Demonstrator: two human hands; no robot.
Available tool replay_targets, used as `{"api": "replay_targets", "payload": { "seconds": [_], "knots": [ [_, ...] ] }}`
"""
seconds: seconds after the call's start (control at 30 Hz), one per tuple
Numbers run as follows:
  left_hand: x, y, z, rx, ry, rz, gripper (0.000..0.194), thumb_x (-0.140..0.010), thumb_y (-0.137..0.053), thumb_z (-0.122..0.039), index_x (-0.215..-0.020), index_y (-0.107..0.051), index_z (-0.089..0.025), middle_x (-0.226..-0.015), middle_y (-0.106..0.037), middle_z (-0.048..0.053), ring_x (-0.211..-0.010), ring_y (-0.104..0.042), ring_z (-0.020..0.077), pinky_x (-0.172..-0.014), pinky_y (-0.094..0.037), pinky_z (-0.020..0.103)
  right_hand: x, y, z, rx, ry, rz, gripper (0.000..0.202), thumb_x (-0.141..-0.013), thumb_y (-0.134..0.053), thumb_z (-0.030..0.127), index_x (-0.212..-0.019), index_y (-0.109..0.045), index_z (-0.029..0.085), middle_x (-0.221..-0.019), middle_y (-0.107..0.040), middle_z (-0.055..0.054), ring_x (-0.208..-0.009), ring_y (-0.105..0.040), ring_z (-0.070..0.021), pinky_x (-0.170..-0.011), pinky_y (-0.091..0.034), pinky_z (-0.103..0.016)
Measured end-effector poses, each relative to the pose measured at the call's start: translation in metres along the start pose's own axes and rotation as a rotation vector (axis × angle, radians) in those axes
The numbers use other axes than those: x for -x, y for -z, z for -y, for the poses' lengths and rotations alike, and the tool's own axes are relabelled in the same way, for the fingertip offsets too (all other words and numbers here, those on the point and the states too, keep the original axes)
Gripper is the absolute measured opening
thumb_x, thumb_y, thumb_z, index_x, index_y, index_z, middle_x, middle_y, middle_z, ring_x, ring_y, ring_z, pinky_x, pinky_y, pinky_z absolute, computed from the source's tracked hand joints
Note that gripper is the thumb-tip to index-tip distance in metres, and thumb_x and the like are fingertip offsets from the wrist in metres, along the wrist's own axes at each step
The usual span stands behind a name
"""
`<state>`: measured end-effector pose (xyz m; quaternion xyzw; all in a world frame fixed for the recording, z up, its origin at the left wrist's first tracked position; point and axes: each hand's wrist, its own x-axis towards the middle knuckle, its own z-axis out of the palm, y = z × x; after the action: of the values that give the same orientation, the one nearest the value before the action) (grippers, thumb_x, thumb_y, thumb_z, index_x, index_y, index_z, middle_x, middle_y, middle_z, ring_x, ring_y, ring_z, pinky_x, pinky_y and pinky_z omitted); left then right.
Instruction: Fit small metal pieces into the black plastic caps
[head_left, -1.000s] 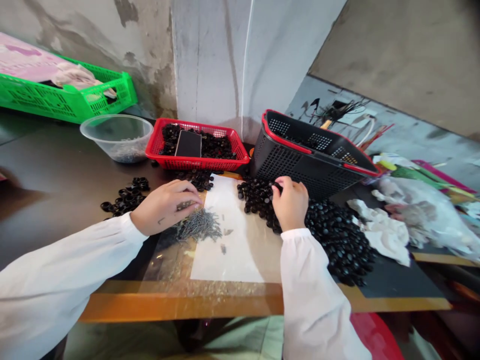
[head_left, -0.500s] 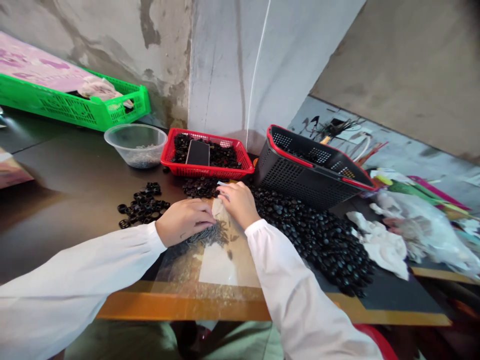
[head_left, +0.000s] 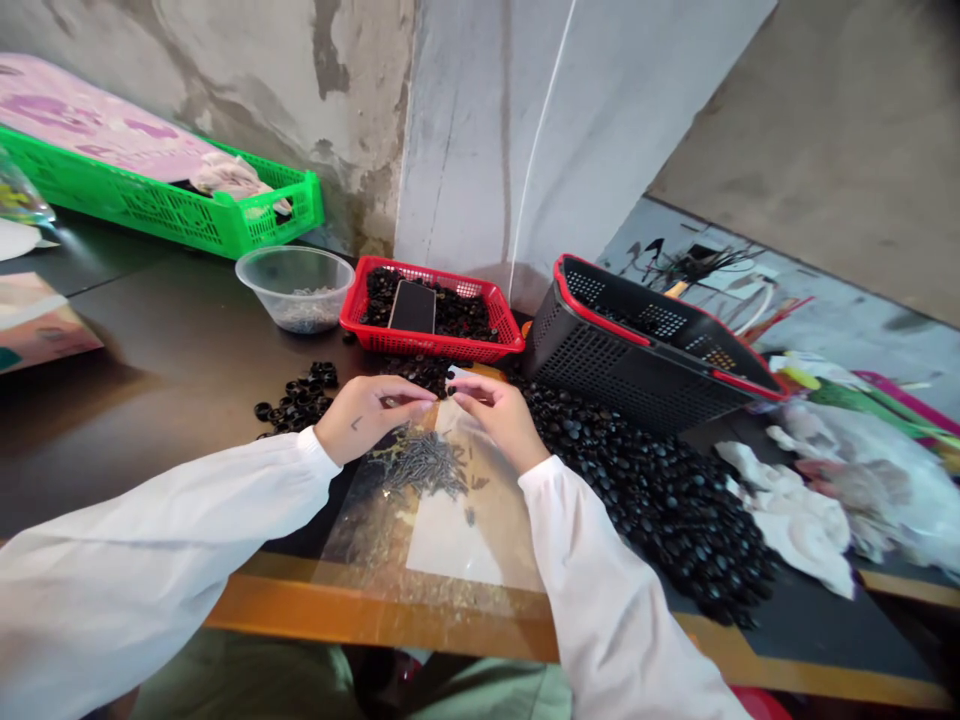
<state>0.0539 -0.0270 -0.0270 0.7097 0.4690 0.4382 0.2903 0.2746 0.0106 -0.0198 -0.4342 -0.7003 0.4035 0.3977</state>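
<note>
My left hand [head_left: 371, 412] is closed in a pinch, fingertips and thumb together; what they hold, if anything, is too small to make out. Just across from it, my right hand [head_left: 501, 412] pinches a small black round part [head_left: 451, 388], and the two sets of fingertips almost meet. Below my hands lies a heap of thin grey metal pins or screws [head_left: 426, 462], on a clear sheet over a white paper [head_left: 450, 540]. A large pile of glossy black round pieces [head_left: 637, 490] spreads beside my right forearm. Black ring-like parts [head_left: 300, 398] lie left of my left hand.
At the back stand a clear plastic bowl [head_left: 296, 285], a red basket [head_left: 442, 347] of black parts with a phone [head_left: 412, 306] on top, and a tall black basket [head_left: 615, 350]. A green crate [head_left: 225, 225] is far left. Crumpled white cloth [head_left: 799, 520] lies right.
My left hand has risen from the metal heap to my right hand's fingertips, uncovering the heap. A black part now shows in my right fingers. The whole view has shifted slightly.
</note>
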Motion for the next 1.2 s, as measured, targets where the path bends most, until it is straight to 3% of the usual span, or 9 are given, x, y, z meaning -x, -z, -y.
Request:
{"api": "replay_targets", "payload": {
  "seconds": [0.17, 0.3, 0.67, 1.07, 1.2],
  "knots": [
    [0.003, -0.003, -0.010, 0.064, 0.006, -0.056, 0.025, -0.085, -0.073, -0.040, -0.095, -0.082, -0.019, -0.080, -0.080, 0.003, -0.063, -0.067, 0.0143, -0.059, -0.054, 0.023, 0.023, -0.006, 0.010, -0.320, -0.160, 0.020, 0.027, -0.072, -0.083, 0.035, -0.097, -0.080, 0.024, -0.094, -0.078, -0.002, -0.083, -0.071, -0.0165, -0.083, -0.057, -0.032],
    [0.006, -0.007, -0.012, 0.059, -0.021, -0.056, 0.023, -0.085, -0.073, -0.040, -0.091, -0.081, -0.019, -0.080, -0.079, 0.004, -0.061, -0.065, 0.0127, -0.056, -0.053, 0.021, 0.029, -0.011, 0.015, -0.413, -0.178, 0.022, 0.026, -0.068, -0.087, 0.032, -0.092, -0.081, 0.025, -0.092, -0.077, -0.001, -0.084, -0.071, -0.0152, -0.082, -0.057, -0.030],
    [0.009, -0.004, -0.015, -0.044, -0.270, -0.105, 0.016, -0.090, -0.068, -0.029, -0.091, -0.081, -0.018, -0.087, -0.077, 0.005, -0.068, -0.066, 0.0118, -0.061, -0.052, 0.022, 0.032, -0.022, 0.012, -0.388, -0.137, 0.023, 0.024, -0.067, -0.087, 0.032, -0.089, -0.080, 0.025, -0.090, -0.078, -0.002, -0.082, -0.071, -0.0176, -0.085, -0.056, -0.034],
    [0.011, -0.006, -0.015, -0.110, -0.306, -0.116, 0.019, -0.091, -0.067, -0.033, -0.089, -0.081, -0.019, -0.082, -0.076, 0.004, -0.058, -0.059, 0.0096, -0.056, -0.048, 0.022, 0.034, -0.019, 0.016, -0.309, -0.112, -0.021, 0.021, -0.071, -0.084, 0.033, -0.091, -0.081, 0.026, -0.092, -0.079, -0.002, -0.085, -0.071, -0.0197, -0.084, -0.056, -0.035],
    [0.013, -0.009, -0.013, -0.174, -0.362, -0.126, 0.020, -0.093, -0.065, -0.033, -0.092, -0.080, -0.019, -0.084, -0.077, 0.004, -0.063, -0.064, 0.0110, -0.060, -0.052, 0.022, 0.035, -0.020, 0.017, -0.351, -0.147, -0.030, 0.024, -0.068, -0.086, 0.034, -0.090, -0.082, 0.026, -0.095, -0.080, -0.003, -0.089, -0.072, -0.0208, -0.088, -0.056, -0.036]
  ]
}}
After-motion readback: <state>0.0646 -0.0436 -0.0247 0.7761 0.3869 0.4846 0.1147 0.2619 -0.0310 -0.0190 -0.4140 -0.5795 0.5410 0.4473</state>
